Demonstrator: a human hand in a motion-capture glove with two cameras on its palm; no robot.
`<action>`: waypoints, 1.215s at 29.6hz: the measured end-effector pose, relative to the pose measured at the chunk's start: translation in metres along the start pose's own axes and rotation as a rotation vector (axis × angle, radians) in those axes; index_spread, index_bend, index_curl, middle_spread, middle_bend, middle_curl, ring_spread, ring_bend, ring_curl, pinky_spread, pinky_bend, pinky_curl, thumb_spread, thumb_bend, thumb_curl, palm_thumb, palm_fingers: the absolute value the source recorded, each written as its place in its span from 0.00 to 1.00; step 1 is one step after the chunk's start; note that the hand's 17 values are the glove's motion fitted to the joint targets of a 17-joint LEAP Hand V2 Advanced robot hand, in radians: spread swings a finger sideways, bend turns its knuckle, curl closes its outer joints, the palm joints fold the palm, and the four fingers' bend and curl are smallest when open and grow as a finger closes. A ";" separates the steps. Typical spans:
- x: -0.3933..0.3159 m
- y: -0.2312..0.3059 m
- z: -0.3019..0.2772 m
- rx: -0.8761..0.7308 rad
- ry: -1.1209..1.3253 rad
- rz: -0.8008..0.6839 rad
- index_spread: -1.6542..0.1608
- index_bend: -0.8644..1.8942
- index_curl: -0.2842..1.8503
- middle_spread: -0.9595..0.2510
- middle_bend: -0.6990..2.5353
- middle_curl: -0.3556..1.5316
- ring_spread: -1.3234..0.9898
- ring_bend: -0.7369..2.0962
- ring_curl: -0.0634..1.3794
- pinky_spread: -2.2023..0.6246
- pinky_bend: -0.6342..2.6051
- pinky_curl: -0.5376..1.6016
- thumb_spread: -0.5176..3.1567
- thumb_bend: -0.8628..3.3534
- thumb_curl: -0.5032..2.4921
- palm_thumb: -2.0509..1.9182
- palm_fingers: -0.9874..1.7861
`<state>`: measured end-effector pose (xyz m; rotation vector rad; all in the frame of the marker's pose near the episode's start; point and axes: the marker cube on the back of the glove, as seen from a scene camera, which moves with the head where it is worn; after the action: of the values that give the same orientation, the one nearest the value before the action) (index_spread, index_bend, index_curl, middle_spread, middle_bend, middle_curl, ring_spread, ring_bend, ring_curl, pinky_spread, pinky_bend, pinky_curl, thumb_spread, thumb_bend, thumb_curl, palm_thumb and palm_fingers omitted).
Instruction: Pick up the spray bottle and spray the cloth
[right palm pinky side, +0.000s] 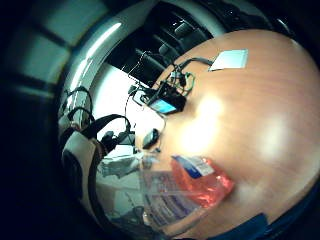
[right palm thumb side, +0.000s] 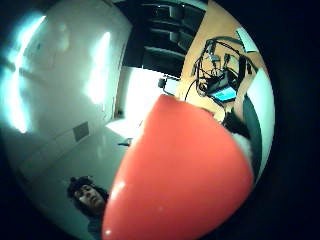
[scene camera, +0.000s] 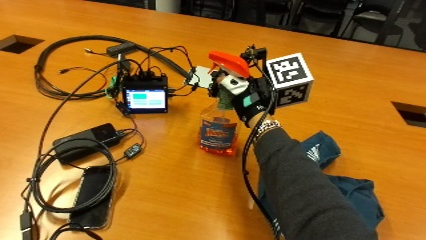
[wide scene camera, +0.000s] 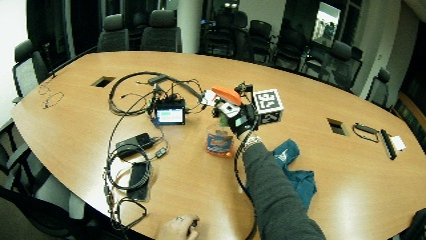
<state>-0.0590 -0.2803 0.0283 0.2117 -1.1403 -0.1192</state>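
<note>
One of two steps looks done: your gloved right hand (scene camera: 249, 100) has its fingers curled round the neck of the spray bottle (scene camera: 219, 129), just under the orange trigger head (scene camera: 229, 62). Grip state: wrapped on the bottle, not spread. Whether a finger sits on the trigger itself, you cannot tell from these views.

Bottle position: upright, orange liquid in the lower body; its base seems at or barely above the surface (scene camera: 346, 75), too close to call.

Thumb-side palm view is filled by the orange head, so the bottle is tight to your palm.

Cloth (scene camera: 339, 185): dark blue, crumpled, lying on the surface beside your forearm, apart from the bottle and nearer your body. No wetting is visible on it.

Left to do, by my reading: lift clear if not already, swing the nozzle toward the cloth, squeeze. Nozzle currently faces the small screen device (scene camera: 146, 98) and its cables, away from the cloth
</note>
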 end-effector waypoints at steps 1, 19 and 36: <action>0.002 -0.001 0.002 -0.026 -0.001 0.011 0.74 0.44 0.41 0.58 0.39 0.46 0.47 0.49 0.36 0.66 0.33 0.43 0.24 0.20 0.45 0.73 0.84; -0.004 0.002 -0.009 -0.236 0.347 0.119 0.73 0.34 0.32 0.67 0.30 0.41 0.52 0.41 0.31 0.82 0.33 0.43 0.36 0.20 0.40 0.71 0.54; -0.060 0.113 -0.010 -0.355 0.555 -0.058 0.73 0.36 0.28 0.73 0.29 0.39 0.55 0.39 0.28 0.87 0.31 0.41 0.42 0.20 0.34 0.69 0.51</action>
<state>-0.0760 -0.1572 -0.0036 -0.0415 -0.5469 -0.2920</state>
